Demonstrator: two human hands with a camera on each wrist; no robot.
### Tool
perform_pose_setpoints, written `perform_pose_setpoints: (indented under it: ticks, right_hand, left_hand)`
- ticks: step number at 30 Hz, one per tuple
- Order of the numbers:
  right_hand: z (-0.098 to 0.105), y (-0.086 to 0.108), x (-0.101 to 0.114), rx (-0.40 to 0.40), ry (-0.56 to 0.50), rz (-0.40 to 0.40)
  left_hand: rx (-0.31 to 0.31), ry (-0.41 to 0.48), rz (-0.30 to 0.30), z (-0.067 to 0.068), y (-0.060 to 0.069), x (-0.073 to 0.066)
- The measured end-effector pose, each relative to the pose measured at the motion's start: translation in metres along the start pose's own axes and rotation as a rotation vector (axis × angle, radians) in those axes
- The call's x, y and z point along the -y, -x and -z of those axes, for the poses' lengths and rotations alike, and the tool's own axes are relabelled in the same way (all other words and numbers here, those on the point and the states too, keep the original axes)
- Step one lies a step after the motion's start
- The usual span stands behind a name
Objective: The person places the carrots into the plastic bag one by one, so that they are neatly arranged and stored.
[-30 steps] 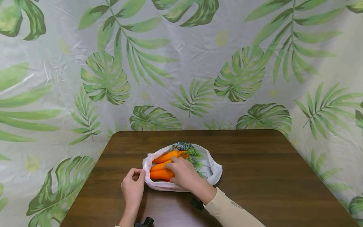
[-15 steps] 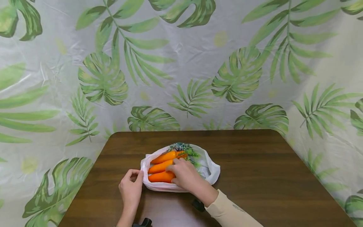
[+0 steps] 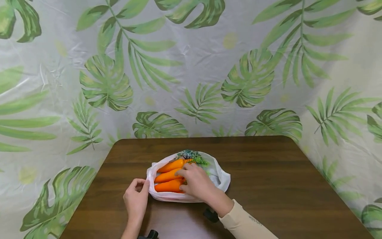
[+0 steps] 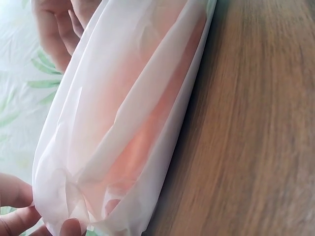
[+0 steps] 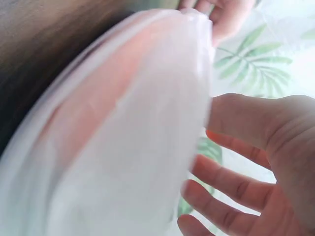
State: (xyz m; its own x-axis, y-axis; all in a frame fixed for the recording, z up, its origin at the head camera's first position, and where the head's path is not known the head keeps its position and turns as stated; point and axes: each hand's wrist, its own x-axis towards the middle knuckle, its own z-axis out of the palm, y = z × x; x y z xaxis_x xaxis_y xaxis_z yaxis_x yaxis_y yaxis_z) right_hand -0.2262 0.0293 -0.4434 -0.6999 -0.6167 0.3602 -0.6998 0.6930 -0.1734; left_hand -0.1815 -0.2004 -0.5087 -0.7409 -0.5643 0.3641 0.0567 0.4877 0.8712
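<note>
A white plastic bag (image 3: 225, 181) lies with its mouth open on the table, holding several orange carrots with green leafy tops. The nearest carrot (image 3: 167, 186) lies along the front rim, with a middle carrot (image 3: 165, 176) and a back carrot (image 3: 170, 165) behind it. My left hand (image 3: 136, 198) pinches the bag's left rim between thumb and fingers. Over the carrots' leafy ends is my right hand (image 3: 200, 183), its fingers spread and relaxed; its fingertips are near or touching the carrots, and the exact contact is hidden. In the right wrist view, those fingers (image 5: 231, 189) are apart.
The bag stands on a dark brown wooden table (image 3: 268, 186) with rounded far corners. Behind it hangs a pale sheet (image 3: 206, 59) printed with green leaves. Dark straps or camera mounts (image 3: 211, 215) sit by the wrists.
The nearest carrot has come to lie closer to the front rim, covering a dark gap and red patch. My right hand's fingers have spread from it. My left hand stays at the rim.
</note>
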Motion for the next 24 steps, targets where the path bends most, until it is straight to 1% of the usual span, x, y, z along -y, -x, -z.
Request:
perform_pose_setpoints:
  ticks: [5,8,10,13,15,18,22,24]
  right_hand:
    - [0.014,0.006,-0.003,-0.039,-0.047,-0.021]
    - [0.023,0.012,-0.007,-0.075,-0.060,-0.039]
    - [0.030,0.016,-0.010,-0.107,-0.061,-0.051]
    - [0.039,0.023,-0.016,-0.158,-0.060,-0.065]
    - [0.044,0.027,-0.021,-0.186,-0.068,-0.073]
    - [0.050,0.037,-0.031,-0.217,-0.080,-0.107]
    - [0.056,0.055,-0.052,-0.267,-0.083,-0.156]
    - [0.059,0.065,-0.065,-0.299,-0.071,-0.177]
  left_hand:
    - [-0.011,0.010,0.006,0.004,-0.002,0.001]
    - [-0.011,-0.002,-0.014,0.008,-0.005,0.001]
    - [-0.007,-0.005,-0.048,0.011,-0.008,0.000]
    - [-0.003,-0.010,-0.126,0.015,-0.012,-0.003]
    - [-0.006,-0.022,-0.193,0.020,-0.014,-0.006]
    - [0.004,-0.081,-0.310,0.026,-0.016,-0.011]
    - [0.055,-0.176,-0.471,0.035,-0.021,-0.014]
    - [0.089,-0.214,-0.538,0.041,-0.025,-0.015]
